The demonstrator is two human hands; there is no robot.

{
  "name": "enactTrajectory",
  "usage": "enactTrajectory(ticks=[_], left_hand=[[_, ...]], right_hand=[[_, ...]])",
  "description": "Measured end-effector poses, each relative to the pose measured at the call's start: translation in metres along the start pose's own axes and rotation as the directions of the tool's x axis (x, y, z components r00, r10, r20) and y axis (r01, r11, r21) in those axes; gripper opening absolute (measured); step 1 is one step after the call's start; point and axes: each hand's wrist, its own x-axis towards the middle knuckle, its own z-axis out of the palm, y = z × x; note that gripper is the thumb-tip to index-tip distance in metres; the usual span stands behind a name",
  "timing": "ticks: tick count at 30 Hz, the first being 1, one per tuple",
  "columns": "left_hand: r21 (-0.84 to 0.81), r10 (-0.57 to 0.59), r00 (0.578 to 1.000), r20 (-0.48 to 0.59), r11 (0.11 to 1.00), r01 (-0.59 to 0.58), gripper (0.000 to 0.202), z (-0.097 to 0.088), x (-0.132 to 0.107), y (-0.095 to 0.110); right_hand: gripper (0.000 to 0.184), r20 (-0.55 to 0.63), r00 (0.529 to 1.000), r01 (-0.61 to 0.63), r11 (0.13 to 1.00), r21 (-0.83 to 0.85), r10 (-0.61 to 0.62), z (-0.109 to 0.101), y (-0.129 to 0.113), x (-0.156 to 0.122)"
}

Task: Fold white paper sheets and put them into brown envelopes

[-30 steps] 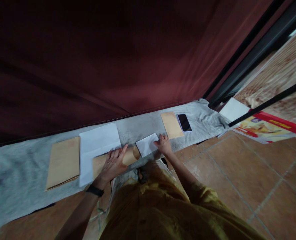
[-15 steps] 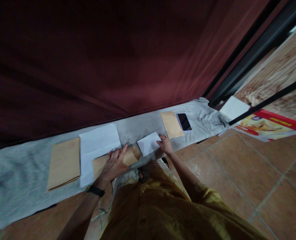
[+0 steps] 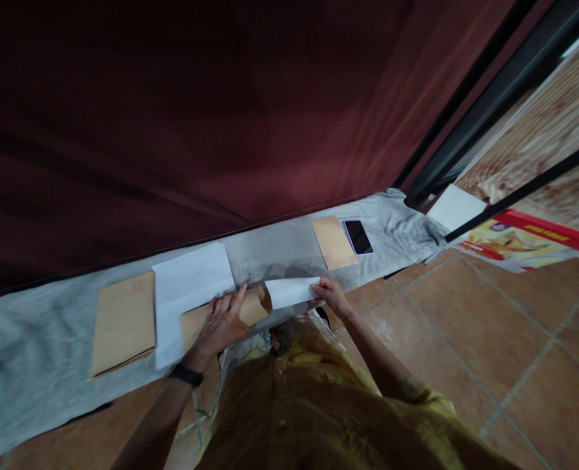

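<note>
Grey-draped bench (image 3: 269, 254) below: left hand (image 3: 222, 323) splayed on a kraft envelope (image 3: 252, 305), right hand (image 3: 331, 294) pinching white paper (image 3: 292, 292) at its three-o'clock end. The paper looks light, bendable, easily creased, best taken by its outer edge. One smartphone (image 3: 358, 237) lies at one o'clock from that hand.

Dim light leaves the dark red curtain (image 3: 250, 130) nearly black at the far left, faintly lit toward the right. The source is hard to place, perhaps off to the right. A soft shadow lies beyond the small white paper (image 3: 292, 292). Wide-angle stretch pulls at the edges; the grey cloth (image 3: 19, 365) at left and the poster (image 3: 529, 243) lettering at right look blurred.
</note>
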Motion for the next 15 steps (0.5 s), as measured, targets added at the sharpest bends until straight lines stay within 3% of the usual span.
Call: enactTrajectory(ticks=[6,11,15], left_hand=[[-0.019,0.001,1.000,0.006,1.000,-0.001,0.106,0.000,0.000,-0.001],[-0.006,0.009,1.000,-0.016,1.000,-0.010,0.107,0.001,0.000,0.000],[-0.010,-0.004,1.000,0.002,1.000,0.004,0.110,0.000,-0.001,0.001]], right_hand=[[0.037,0.045,0.999,-0.011,1.000,0.005,0.011,0.003,-0.007,0.006],[0.036,-0.036,0.999,-0.004,0.999,0.048,0.005,0.007,-0.013,0.014],[0.033,0.039,0.999,-0.012,1.000,-0.011,0.013,0.011,-0.004,0.013]])
